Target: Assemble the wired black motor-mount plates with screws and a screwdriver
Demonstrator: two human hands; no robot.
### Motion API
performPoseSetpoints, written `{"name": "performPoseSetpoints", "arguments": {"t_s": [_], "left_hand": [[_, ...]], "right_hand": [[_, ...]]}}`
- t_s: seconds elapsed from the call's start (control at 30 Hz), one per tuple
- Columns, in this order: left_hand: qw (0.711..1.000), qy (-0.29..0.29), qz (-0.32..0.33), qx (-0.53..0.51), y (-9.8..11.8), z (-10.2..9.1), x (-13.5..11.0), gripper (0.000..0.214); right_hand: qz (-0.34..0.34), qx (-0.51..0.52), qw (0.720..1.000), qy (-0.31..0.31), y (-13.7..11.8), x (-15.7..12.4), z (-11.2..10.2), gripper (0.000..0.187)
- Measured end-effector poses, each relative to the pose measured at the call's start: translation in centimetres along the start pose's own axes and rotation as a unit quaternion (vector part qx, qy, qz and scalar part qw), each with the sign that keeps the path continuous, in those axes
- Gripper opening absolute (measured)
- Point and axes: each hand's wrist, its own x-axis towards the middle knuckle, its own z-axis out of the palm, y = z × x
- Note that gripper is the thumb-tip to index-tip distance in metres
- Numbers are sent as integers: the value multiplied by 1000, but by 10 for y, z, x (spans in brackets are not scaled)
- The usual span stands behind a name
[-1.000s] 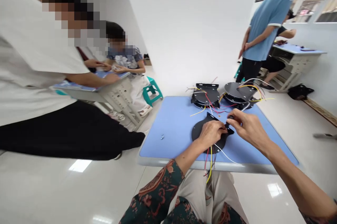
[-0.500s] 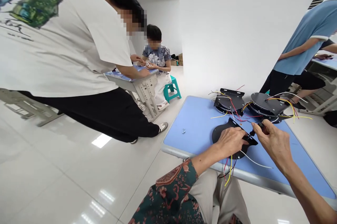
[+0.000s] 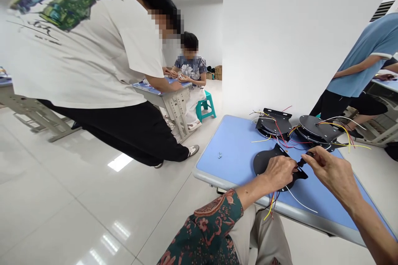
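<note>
My left hand (image 3: 280, 172) is closed over a black round plate unit (image 3: 261, 160) with an upright bracket, its fingertips hidden at the bracket's edge. White, yellow, red and black wires (image 3: 270, 207) trail from this unit over the table's front edge. In my right hand (image 3: 336, 176) is a small black-handled screwdriver (image 3: 304, 159), pinched between thumb and fingers. Its tip meets the bracket beside my left fingertips; the exact contact point is hidden.
Two more black round units (image 3: 277, 126) with loose wires stand at the back of the blue table (image 3: 233, 140). Several tiny metal screws (image 3: 219, 155) lie on the left. A white wall (image 3: 273, 41) rises behind. A person in a white shirt (image 3: 93, 61) leans over another table.
My right hand has raised its grip on the screwdriver, and more of the tool shows now. My left hand stays on the unit. The whole view has shifted slightly.
</note>
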Motion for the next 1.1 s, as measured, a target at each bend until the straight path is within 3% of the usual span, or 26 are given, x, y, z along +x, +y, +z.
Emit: {"name": "performPoseSetpoints", "arguments": {"t_s": [0.1, 0.2, 0.27, 0.37, 0.47, 0.6, 0.77, 0.97, 1.1], "left_hand": [[1000, 9, 3, -13, -2, -13, -10, 21], [993, 77, -41, -79, -22, -43, -34, 22], [978, 138, -111, -109, -47, -70, -57, 20], [951, 201, -222, -73, -94, -112, -97, 14], [940, 169, -295, 0, -132, -136, -130, 15], [955, 102, -279, 8, -153, -134, -149, 19], [965, 72, -253, 15, -151, -119, -147, 21], [964, 83, -249, 39, -152, -114, -145, 17], [963, 119, -241, 15, -153, -117, -143, 16]], "right_hand": [[14, -5, 1000, 13, -9, -4, 3, 61], [42, -9, 999, 18, -13, -6, 5, 63], [62, -7, 998, 27, -13, -5, 6, 63], [72, 3, 997, 26, -10, -4, 7, 64], [67, 3, 997, 21, -7, -5, 7, 62], [51, -12, 998, 21, -5, -7, 7, 64], [30, 7, 1000, -1, -5, -8, 3, 59], [26, 52, 998, 20, -9, -11, 4, 48], [33, 65, 994, 84, -10, -14, 13, 44]]}}
